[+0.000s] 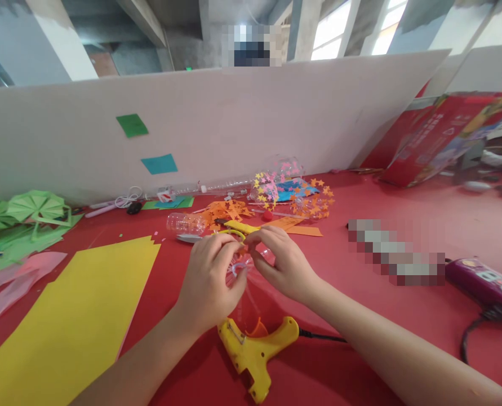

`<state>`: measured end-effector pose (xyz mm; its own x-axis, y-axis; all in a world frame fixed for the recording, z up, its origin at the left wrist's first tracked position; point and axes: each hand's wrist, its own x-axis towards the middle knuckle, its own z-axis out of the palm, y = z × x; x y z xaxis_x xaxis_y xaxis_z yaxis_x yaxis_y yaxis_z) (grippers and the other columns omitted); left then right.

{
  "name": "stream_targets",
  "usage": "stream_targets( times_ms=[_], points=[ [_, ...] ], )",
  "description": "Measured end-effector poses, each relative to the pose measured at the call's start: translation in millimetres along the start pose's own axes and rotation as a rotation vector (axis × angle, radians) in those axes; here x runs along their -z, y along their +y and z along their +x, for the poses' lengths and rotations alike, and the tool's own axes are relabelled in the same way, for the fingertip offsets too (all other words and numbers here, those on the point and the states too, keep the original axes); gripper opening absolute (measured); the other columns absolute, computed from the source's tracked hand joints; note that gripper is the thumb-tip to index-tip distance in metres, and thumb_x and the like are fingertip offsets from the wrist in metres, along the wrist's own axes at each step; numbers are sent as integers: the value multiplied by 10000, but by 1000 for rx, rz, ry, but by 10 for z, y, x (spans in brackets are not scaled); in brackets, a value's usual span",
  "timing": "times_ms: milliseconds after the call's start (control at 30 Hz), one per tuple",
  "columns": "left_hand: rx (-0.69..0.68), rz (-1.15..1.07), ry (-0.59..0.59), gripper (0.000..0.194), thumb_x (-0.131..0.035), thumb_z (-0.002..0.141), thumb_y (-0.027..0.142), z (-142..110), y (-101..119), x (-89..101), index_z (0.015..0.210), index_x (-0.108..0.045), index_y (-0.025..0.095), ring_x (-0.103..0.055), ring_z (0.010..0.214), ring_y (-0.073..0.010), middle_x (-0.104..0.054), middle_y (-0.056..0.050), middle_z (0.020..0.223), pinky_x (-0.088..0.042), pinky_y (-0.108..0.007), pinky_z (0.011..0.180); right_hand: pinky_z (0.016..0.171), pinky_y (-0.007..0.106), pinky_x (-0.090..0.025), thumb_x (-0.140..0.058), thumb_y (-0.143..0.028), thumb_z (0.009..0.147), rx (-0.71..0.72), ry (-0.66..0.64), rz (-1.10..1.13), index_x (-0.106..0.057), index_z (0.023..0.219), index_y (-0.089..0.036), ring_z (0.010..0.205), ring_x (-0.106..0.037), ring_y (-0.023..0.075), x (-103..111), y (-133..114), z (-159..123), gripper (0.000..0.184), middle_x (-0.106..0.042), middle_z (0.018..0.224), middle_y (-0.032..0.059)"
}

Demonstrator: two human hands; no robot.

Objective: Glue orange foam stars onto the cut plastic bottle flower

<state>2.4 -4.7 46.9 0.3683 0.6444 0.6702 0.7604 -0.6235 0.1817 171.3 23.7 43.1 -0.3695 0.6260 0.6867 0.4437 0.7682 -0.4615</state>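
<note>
Both my hands meet over the red table (360, 349). My left hand (208, 282) and my right hand (282, 262) pinch a small clear plastic piece (240, 266), which looks like the cut end of a bottle, with fingers curled round it. Just below them lies a yellow glue gun (254, 349) on its side, its black cord running right. Beyond my fingers lie yellow-handled scissors (240, 227) and a heap of orange paper stars (227, 211).
A large yellow paper sheet (69, 321) lies at left, with green folded paper fans (22, 217) and pink paper (18, 276) beyond. Clear bottles (185, 223) and star-covered bottle pieces (293, 189) stand near the white partition (234, 113). A purple power strip (485, 285) and red box (445, 135) sit right.
</note>
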Motion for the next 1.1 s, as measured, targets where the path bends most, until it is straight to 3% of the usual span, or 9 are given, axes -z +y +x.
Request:
stream_targets(
  times_ms=[267,533,633,733,833,933,1100],
  points=[
    [0,-29,31,133,-559,828,189,2,1,-10,961,-561,194,-550,965,-223,-592,-74,991,-441,-398,874,732,357,-436,-485,-86,787,5,12,-21,-559,867,-183,777,-552,206,13,-5,13,146,-641,800,52],
    [112,-112,104,63,-515,859,192,96,-100,171,910,-551,199,-558,965,-191,-603,-56,956,-445,-375,892,697,296,-433,-469,-90,790,-32,79,-48,-539,837,-193,748,-562,172,235,55,81,132,-622,781,38],
    [237,-153,42,143,-497,875,263,79,-215,170,994,-547,201,-557,1030,-197,-607,-68,1048,-439,-380,930,584,241,-395,-479,-140,810,-125,-68,-99,-548,866,-188,632,-538,133,321,14,-1,101,-609,758,24],
    [329,-237,-54,216,-464,885,304,0,-320,88,1061,-547,209,-541,1120,-201,-601,-70,1153,-415,-384,987,519,225,-312,-524,-232,824,-199,-369,-250,-560,886,-185,562,-523,119,375,-93,-116,86,-620,730,12],
    [388,-311,-81,234,-438,889,325,-96,-372,7,1049,-567,213,-542,1134,-205,-610,-70,1161,-411,-389,995,519,237,-274,-552,-284,827,-228,-609,-371,-571,886,-175,618,-579,153,407,-197,-202,125,-661,782,41],
    [476,-353,-67,243,-440,880,339,-160,-354,-8,1037,-575,213,-573,1077,-210,-630,-69,1118,-440,-389,953,518,258,-258,-508,-248,850,-260,-691,-460,-575,881,-168,671,-621,188,434,-237,-263,109,-676,836,71],
    [607,-422,-108,240,-446,866,355,-199,-280,21,1007,-580,214,-608,994,-210,-651,-63,1060,-467,-377,887,553,268,-324,-543,-291,830,-312,-708,-438,-582,980,-165,772,-649,233,414,-144,-376,200,-680,911,100]
  ],
)
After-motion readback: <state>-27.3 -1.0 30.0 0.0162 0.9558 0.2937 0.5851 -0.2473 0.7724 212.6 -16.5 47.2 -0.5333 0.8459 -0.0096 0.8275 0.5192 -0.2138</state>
